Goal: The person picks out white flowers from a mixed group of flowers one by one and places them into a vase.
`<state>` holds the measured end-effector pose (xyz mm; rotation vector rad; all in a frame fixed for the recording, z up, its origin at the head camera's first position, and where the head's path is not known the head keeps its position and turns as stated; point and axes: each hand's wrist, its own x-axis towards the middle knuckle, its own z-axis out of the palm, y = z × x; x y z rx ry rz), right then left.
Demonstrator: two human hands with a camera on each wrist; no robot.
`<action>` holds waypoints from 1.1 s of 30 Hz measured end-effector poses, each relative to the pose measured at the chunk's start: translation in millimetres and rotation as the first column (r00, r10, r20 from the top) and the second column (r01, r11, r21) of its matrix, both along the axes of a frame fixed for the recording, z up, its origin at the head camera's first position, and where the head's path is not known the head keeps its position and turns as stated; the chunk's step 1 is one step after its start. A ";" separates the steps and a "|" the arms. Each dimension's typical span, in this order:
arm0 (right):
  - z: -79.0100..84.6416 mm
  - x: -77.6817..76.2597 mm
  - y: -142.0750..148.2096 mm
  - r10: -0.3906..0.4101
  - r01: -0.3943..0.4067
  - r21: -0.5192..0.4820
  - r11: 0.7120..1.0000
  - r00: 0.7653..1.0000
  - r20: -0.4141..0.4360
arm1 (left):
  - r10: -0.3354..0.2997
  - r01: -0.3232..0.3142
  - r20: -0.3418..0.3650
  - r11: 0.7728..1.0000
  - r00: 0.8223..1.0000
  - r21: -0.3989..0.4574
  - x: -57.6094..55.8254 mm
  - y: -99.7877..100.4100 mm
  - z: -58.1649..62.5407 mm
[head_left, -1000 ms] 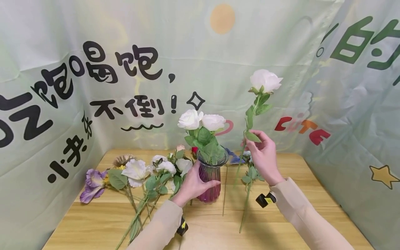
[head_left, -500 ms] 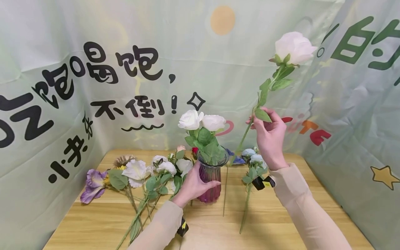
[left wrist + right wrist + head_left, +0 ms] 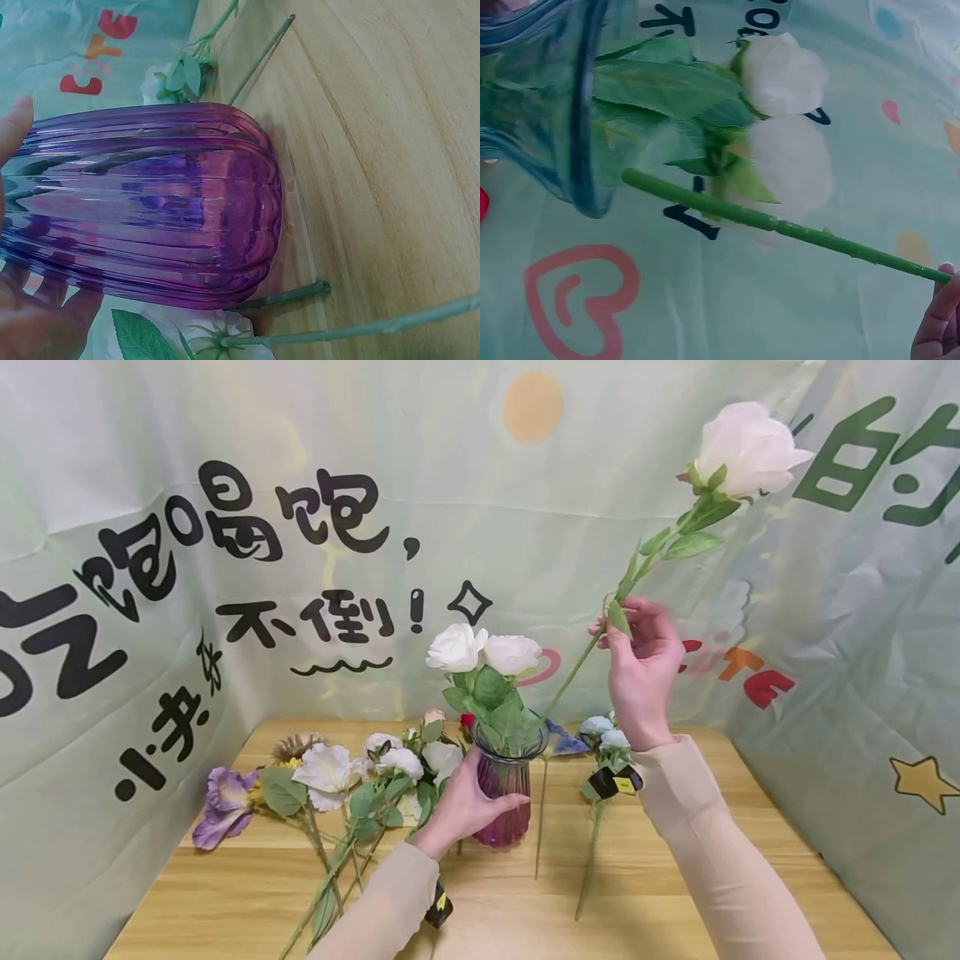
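In the head view a ribbed glass vase [image 3: 510, 777], purple at the base and bluish at the rim, stands on the wooden table. My left hand [image 3: 463, 802] holds it round the side, with fingers and thumb on either side of the glass [image 3: 172, 202]. Two white roses [image 3: 513, 654] with green leaves stand in it. Above and right of the vase, my right hand [image 3: 643, 668] pinches the stem of another white rose [image 3: 750, 450], which tilts up to the right. The bare lower end of that stem [image 3: 697, 199] is close to the vase's rim; whether they touch I cannot tell.
Several artificial flowers lie left of the vase, among them a purple flower [image 3: 223, 807], a white flower [image 3: 327, 774] and white roses [image 3: 401, 762]. On the right lie a light-blue flower [image 3: 597, 725] and a dark-blue flower [image 3: 567, 742]. A printed curtain [image 3: 585, 568] encloses the table.
My right hand has risen, lifting the white rose up and tilting its bloom to the right, so the stem end is now near the vase's rim. The left hand and vase have stayed put.
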<state>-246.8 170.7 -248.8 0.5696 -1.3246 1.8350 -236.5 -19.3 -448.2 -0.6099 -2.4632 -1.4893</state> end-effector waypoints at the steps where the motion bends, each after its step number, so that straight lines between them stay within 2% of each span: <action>1: -1.8 -1.7 -0.6 -0.012 0.012 0.026 1.000 1.000 0.000 | 0.000 0.000 -0.001 1.000 1.000 0.000 0.1 0.1 0.0; 9: -16.3 -10.6 -5.6 -0.004 -0.002 0.110 0.994 0.998 0.055 | 0.001 -0.001 0.001 1.000 1.000 0.005 0.7 -1.2 2.0; 18: -35.1 -15.2 -8.5 -0.075 0.042 0.235 0.971 0.988 0.134 | 0.002 -0.002 0.012 1.000 1.000 -0.003 0.6 0.4 1.5; 24: -48.7 -18.1 -9.9 -0.077 0.016 0.299 0.954 0.978 0.194 | 0.000 0.000 0.007 1.000 1.000 0.001 0.3 0.3 1.2; 29: -59.2 -16.3 -9.6 -0.085 -0.024 0.377 0.926 0.959 0.269 | -0.004 0.004 0.001 1.000 1.000 0.002 -0.1 0.1 0.5; 33: -58.5 -4.1 -12.8 -0.104 -0.057 0.466 0.883 0.944 0.312 | -0.004 0.004 -0.001 1.000 1.000 0.013 -0.3 -0.2 0.1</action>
